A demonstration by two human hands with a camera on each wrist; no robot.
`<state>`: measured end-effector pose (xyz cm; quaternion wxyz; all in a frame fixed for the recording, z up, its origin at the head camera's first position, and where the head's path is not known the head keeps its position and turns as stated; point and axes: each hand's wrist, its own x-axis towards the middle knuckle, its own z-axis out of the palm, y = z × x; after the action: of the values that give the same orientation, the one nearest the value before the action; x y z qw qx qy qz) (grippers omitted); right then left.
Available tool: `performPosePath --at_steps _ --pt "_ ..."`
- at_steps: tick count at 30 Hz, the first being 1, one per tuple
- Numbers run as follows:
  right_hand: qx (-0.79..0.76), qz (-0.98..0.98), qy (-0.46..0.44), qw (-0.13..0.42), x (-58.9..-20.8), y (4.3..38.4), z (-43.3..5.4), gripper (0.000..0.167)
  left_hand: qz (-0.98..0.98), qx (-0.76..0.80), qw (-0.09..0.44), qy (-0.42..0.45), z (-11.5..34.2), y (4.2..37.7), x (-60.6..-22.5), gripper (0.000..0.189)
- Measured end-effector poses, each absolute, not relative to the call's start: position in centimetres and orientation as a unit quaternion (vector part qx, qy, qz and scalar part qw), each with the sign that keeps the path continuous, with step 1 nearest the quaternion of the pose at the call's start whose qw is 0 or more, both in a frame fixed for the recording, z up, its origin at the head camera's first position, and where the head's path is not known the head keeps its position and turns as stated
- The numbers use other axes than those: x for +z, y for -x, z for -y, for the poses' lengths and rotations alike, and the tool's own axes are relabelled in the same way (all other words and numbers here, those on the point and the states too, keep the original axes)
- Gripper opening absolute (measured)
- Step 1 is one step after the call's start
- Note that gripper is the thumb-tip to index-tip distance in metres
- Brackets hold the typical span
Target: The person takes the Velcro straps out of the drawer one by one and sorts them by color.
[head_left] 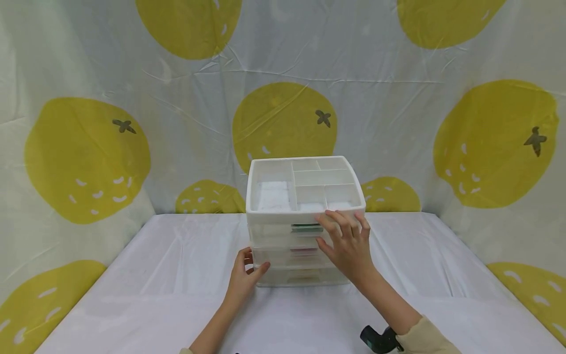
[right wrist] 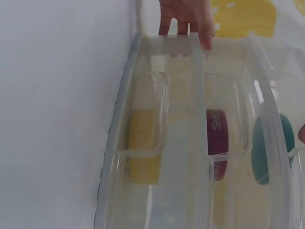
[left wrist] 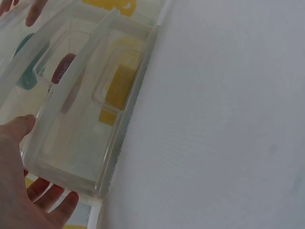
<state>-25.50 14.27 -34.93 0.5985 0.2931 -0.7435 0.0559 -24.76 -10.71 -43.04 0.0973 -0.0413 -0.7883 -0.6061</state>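
Observation:
A white plastic drawer unit (head_left: 283, 216) with three see-through drawers stands on the table. My left hand (head_left: 240, 282) grips its lower left side. The thumb lies on the front and the other fingers reach round the side, as the left wrist view shows. My right hand (head_left: 351, 250) touches the upper right front with fingertips at the top rim, the thumb apart from them before the top drawer. Through the fronts show a teal piece (right wrist: 287, 138) in the top drawer, a dark red lettered piece (right wrist: 217, 129) in the middle and a yellow lettered piece (left wrist: 120, 86) in the bottom.
The unit's top tray (head_left: 271, 194) is divided into several compartments. White cloth (head_left: 177, 295) covers the table. A curtain (head_left: 190, 123) printed with yellow fruit hangs at the back and sides. Some black gear (head_left: 380, 339) sits by the right sleeve.

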Motion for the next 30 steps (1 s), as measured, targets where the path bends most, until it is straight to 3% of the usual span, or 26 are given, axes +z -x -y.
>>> performPosePath --at_steps 12,30 --pt "0.07 0.715 -0.322 0.617 -35.0 24.6 -14.3 0.026 0.79 -0.604 0.094 0.042 10.0 22.6 -40.1 0.051" --pt "0.096 0.706 -0.343 0.612 -35.1 22.9 -14.6 0.027 0.784 -0.604 0.128 0.065 10.8 24.9 -43.5 0.054"
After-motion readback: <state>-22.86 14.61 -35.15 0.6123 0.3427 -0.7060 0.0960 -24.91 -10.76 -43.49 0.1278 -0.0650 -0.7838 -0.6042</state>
